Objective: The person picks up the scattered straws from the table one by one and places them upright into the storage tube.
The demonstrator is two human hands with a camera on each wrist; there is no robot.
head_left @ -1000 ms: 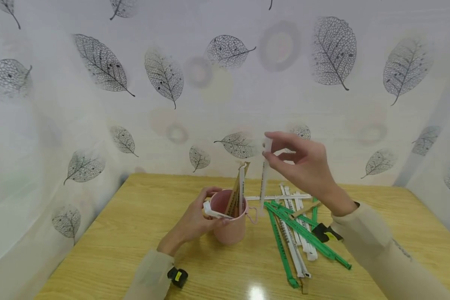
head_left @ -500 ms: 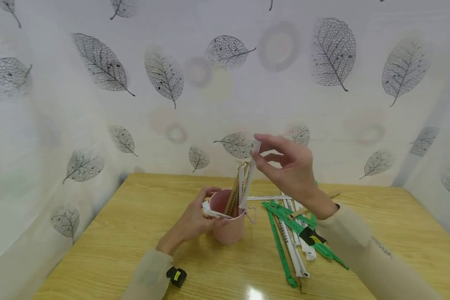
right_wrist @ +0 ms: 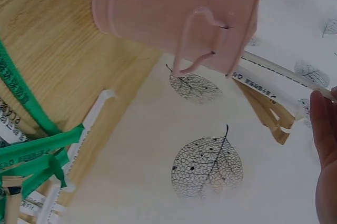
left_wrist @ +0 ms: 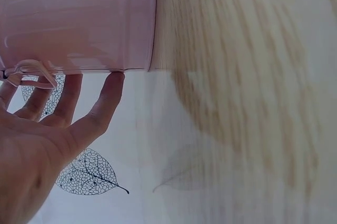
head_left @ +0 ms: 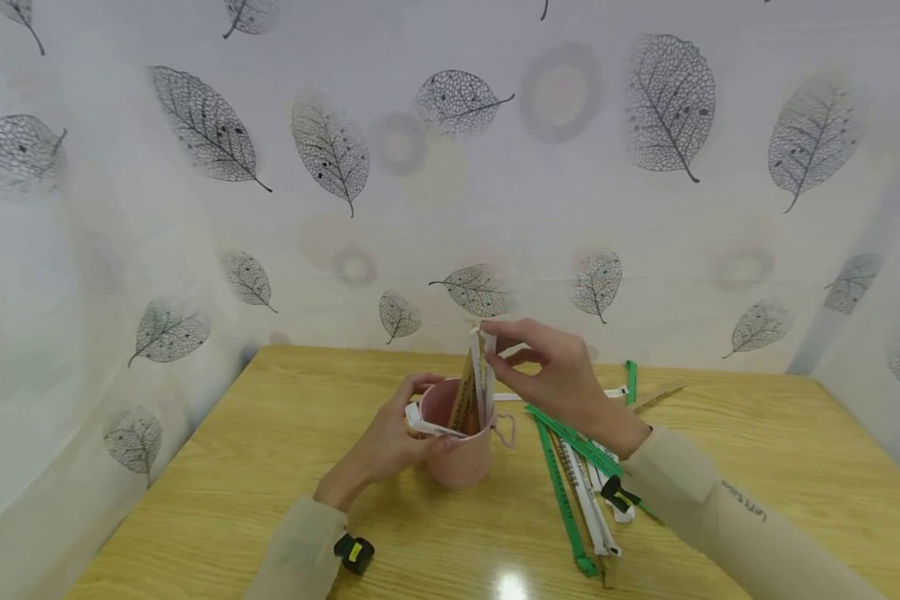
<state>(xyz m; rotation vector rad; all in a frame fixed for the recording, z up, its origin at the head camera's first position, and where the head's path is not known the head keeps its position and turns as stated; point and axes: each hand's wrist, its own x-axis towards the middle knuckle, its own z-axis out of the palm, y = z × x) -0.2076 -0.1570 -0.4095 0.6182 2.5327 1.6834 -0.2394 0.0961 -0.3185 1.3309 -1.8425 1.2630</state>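
Where mug [head_left: 461, 462] stands, straws [head_left: 462, 400] lean (inside).

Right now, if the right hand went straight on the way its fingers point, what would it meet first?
Beyond the white straw it pinches, the right hand would probably first meet the other straws leaning in the pink mug, though depth there is hard to judge.

The left hand [head_left: 390, 436] curves low; the right [head_left: 553, 375] pinches higher.
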